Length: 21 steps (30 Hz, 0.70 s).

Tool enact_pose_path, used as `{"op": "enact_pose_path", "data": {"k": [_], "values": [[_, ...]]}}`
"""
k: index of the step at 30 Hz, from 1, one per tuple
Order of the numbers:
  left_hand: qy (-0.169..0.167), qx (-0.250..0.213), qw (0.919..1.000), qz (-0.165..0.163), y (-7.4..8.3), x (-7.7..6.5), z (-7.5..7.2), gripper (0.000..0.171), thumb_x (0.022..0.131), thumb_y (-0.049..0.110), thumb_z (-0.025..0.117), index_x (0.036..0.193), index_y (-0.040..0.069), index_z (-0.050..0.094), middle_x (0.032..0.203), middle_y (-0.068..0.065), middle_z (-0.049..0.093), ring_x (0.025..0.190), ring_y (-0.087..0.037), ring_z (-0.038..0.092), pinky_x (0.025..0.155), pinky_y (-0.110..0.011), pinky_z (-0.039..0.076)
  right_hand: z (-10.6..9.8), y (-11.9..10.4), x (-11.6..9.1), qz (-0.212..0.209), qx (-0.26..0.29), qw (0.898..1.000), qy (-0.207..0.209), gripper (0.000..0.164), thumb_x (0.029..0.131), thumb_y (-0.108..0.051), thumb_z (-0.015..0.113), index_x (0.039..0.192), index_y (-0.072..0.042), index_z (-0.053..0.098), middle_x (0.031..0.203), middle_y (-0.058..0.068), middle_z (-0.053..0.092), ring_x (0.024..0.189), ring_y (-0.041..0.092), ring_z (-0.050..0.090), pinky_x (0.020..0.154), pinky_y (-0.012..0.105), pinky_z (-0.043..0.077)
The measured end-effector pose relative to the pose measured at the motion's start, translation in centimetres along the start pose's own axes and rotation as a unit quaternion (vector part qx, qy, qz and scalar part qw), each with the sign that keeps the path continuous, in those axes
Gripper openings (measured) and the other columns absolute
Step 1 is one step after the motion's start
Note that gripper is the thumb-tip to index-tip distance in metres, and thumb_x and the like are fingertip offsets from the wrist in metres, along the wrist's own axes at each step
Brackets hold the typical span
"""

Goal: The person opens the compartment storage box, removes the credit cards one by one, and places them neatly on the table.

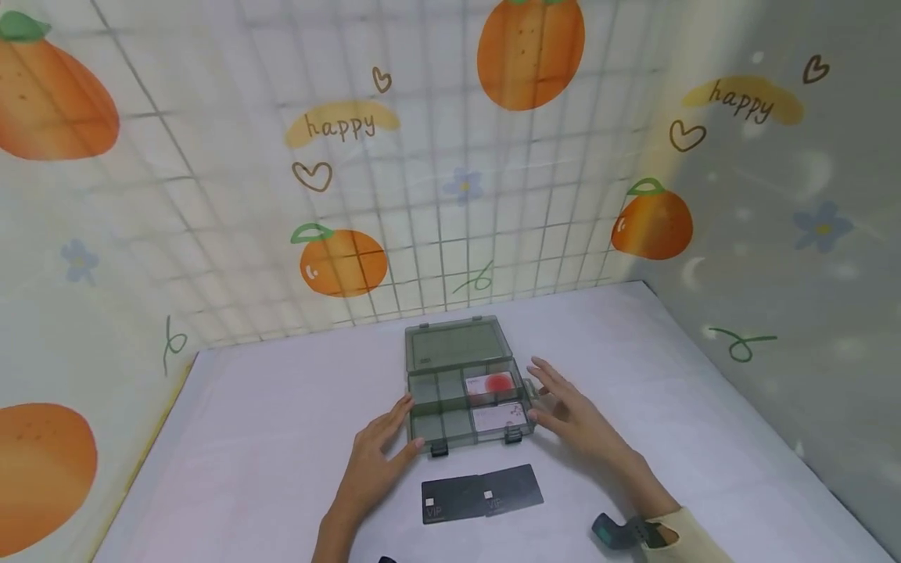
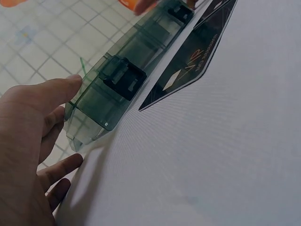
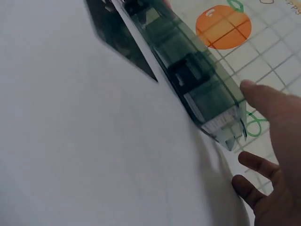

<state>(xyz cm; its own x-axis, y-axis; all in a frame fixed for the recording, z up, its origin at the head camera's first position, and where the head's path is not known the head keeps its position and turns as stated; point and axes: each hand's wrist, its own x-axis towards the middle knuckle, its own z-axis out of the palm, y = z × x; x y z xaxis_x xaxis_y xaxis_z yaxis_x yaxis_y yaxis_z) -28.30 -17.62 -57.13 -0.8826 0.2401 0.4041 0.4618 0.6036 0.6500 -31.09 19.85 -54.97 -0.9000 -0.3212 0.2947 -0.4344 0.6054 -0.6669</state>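
A translucent green compartment box (image 1: 442, 422) lies on the table with its lid (image 1: 457, 344) tipped back. In its right-hand compartments are a white card with a red blot (image 1: 490, 383) and a pale card with a small print (image 1: 498, 417). My left hand (image 1: 376, 457) rests along the box's left side, thumb by the front corner. On the other side, my right hand (image 1: 580, 422) has its fingers spread loosely, with the thumb at the front right corner. Two black VIP cards (image 1: 454, 499) lie overlapping in front of the box.
The white table (image 1: 267, 438) meets a curtain with printed oranges (image 1: 343, 263) at the back. A wire grid shows through the cloth. A dark device (image 1: 615, 533) is strapped to my right wrist, above a pale sleeve (image 1: 686, 539).
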Motion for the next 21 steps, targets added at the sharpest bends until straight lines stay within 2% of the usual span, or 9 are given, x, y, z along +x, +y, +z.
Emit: {"op": "enact_pose_path", "data": {"k": [1,3,6,8,11,13,15,17,21], "values": [[-0.001,-0.004,1.0000,-0.001,0.0,0.0,0.0,0.066,0.094,0.047,0.067,0.151,0.021,0.047,0.156,0.009,0.040,0.135,-0.025,0.046,0.109,-0.062,0.032,0.0,0.3,0.2,-0.004,0.002,1.000,-0.013,0.077,0.094,-0.036,0.071,0.158,-0.034,0.029,0.166,-0.007,0.020,0.121,0.018,0.055,0.095,0.050,0.047],[-0.005,-0.016,0.9999,-0.003,0.2,0.0,-0.1,0.065,0.094,0.044,0.068,0.151,0.019,0.048,0.157,0.007,0.041,0.136,-0.027,0.045,0.109,-0.062,0.032,-0.1,0.8,0.6,-0.019,0.008,0.999,-0.032,0.075,0.095,-0.037,0.070,0.158,-0.031,0.030,0.166,-0.006,0.018,0.129,0.023,0.050,0.103,0.059,0.040],[-0.008,-0.017,0.9997,-0.015,0.5,0.0,0.0,0.062,0.095,0.043,0.068,0.150,0.022,0.049,0.156,0.008,0.041,0.138,-0.024,0.043,0.109,-0.063,0.030,-0.1,1.3,0.9,-0.034,0.012,0.998,-0.054,0.070,0.097,-0.039,0.067,0.157,-0.023,0.036,0.165,-0.005,0.024,0.139,0.028,0.041,0.108,0.064,0.033],[0.008,-0.008,0.9998,-0.015,1.0,0.1,-0.2,0.055,0.095,0.041,0.068,0.146,0.025,0.054,0.151,0.009,0.048,0.136,-0.022,0.045,0.107,-0.063,0.032,0.0,1.5,1.0,-0.041,0.021,0.997,-0.066,0.068,0.097,-0.040,0.065,0.156,-0.018,0.039,0.164,-0.003,0.027,0.144,0.030,0.033,0.110,0.065,0.029],[0.039,0.000,0.9992,0.004,2.3,0.7,-0.5,0.039,0.095,0.036,0.069,0.133,0.028,0.066,0.135,0.012,0.062,0.129,-0.019,0.050,0.105,-0.060,0.034,0.1,1.7,1.1,-0.049,0.029,0.995,-0.076,0.066,0.099,-0.039,0.063,0.155,-0.016,0.039,0.163,-0.004,0.028,0.146,0.031,0.029,0.112,0.064,0.027],[0.046,0.019,0.9984,0.028,3.3,1.3,-0.6,0.027,0.095,0.033,0.070,0.122,0.028,0.072,0.122,0.014,0.067,0.123,-0.017,0.053,0.104,-0.056,0.036,0.2,1.7,1.2,-0.054,0.030,0.995,-0.076,0.066,0.099,-0.037,0.063,0.156,-0.016,0.038,0.163,-0.002,0.028,0.146,0.031,0.029,0.112,0.063,0.027],[0.032,0.048,0.9972,0.048,4.2,1.9,0.0,0.022,0.095,0.034,0.069,0.114,0.026,0.075,0.115,0.015,0.069,0.119,-0.015,0.054,0.105,-0.052,0.036,0.3,1.8,1.3,-0.060,0.026,0.995,-0.071,0.065,0.099,-0.036,0.064,0.155,-0.016,0.039,0.163,-0.001,0.029,0.145,0.031,0.030,0.112,0.062,0.027],[0.007,0.094,0.9929,0.072,4.9,2.4,0.9,0.024,0.096,0.040,0.066,0.111,0.023,0.077,0.113,0.013,0.069,0.116,-0.016,0.056,0.106,-0.050,0.037,0.3,1.9,1.4,-0.062,0.022,0.996,-0.067,0.065,0.098,-0.036,0.064,0.155,-0.017,0.039,0.163,-0.001,0.030,0.145,0.031,0.032,0.111,0.062,0.028],[-0.054,0.183,0.9767,0.099,5.9,3.3,3.0,0.044,0.098,0.056,0.054,0.115,0.023,0.077,0.115,0.007,0.067,0.113,-0.020,0.056,0.103,-0.049,0.040,0.4,2.0,1.5,-0.061,0.029,0.996,-0.065,0.065,0.098,-0.037,0.065,0.155,-0.017,0.040,0.162,-0.005,0.030,0.145,0.030,0.032,0.112,0.062,0.028]]}}
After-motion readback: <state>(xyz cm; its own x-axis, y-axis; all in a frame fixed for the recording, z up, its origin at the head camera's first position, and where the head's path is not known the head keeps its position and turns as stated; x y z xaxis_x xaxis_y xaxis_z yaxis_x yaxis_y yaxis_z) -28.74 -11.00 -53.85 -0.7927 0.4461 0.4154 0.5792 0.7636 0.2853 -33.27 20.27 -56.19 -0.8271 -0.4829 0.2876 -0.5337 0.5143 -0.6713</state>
